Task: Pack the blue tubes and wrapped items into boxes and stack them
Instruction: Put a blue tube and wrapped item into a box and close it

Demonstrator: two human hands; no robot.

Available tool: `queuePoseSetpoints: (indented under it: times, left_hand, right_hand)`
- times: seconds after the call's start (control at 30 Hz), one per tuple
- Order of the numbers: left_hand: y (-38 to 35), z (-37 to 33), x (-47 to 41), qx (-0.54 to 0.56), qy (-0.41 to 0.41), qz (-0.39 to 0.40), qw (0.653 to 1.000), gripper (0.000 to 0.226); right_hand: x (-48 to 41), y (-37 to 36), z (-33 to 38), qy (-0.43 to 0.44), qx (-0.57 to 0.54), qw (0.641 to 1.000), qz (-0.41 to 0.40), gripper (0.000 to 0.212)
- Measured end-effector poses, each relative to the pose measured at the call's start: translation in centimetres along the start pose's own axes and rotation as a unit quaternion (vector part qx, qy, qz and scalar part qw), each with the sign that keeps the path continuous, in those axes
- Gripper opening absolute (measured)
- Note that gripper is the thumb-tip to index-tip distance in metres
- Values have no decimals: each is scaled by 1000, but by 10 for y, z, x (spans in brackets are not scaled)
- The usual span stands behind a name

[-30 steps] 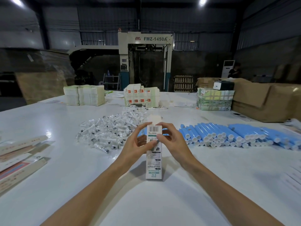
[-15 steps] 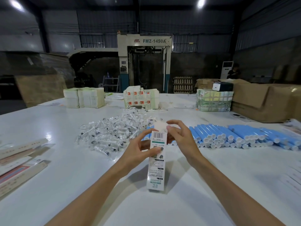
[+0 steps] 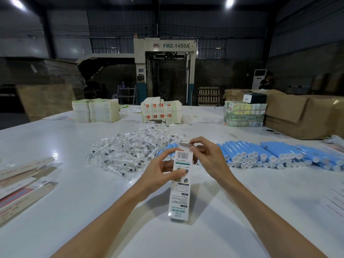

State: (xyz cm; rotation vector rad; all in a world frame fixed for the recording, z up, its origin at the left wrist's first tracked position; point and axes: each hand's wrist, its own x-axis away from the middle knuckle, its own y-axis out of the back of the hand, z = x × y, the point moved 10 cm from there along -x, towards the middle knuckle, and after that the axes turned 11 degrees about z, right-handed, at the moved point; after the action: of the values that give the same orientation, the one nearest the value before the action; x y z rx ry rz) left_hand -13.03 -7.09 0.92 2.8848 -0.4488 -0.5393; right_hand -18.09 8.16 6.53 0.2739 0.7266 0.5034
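Carton (image 3: pixel 179 192) gripped mid-body by left hand (image 3: pixel 160 172) fingers; right hand (image 3: pixel 208 157) fingers, pressed on top a second earlier, pinched end flap (image 3: pixel 186 144) lifted, likely opening for blue tubes (image 3: pixel 270 155).

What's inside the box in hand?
Not visible. The right hand pinches the raised top flap, the left hand grips the box, but its printed wall hides the interior; contents unknown.

Packing floor in a factory or warehouse hall

Dark corrugated metal walls (image 3: pixel 214 25) and high ceiling lamps (image 3: pixel 229 2); a large industrial machine marked FMZ-1450A (image 3: pixel 164 71) at the back, wooden pallets (image 3: pixel 208 95) beside it; a wide white worktop (image 3: pixel 55 202) carrying bulk heaps of blue tubes (image 3: pixel 260 153) and wrapped items (image 3: pixel 130 151), stacks of flat cartons (image 3: pixel 95 110) and brown cardboard boxes (image 3: pixel 297 116)
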Motion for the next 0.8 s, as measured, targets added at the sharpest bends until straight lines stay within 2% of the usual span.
queuePoseSetpoints:
  times: [0.07,0.2,0.4,0.57,0.8]
  left_hand:
    - [0,0,0,4,0,0,1000,56]
    - [0,0,-1,-1,2,1,1000,58]
    - [-2,-4,0,-11,-15,6,1000,54]
    - [-4,-3,-1,-33,-7,14,999,62]
    - [-6,4,-3,19,14,19,1000,82]
  right_hand:
    - [-2,1,-1,-2,-20,1000,3,6]
    - [-1,-6,-15,-78,-167,983,3,17]
    - [1,-11,-21,-121,-262,957,16,9]
    - [3,-13,-27,-152,-285,946,26,7]
    - [5,-16,-27,-153,-291,944,31,7]
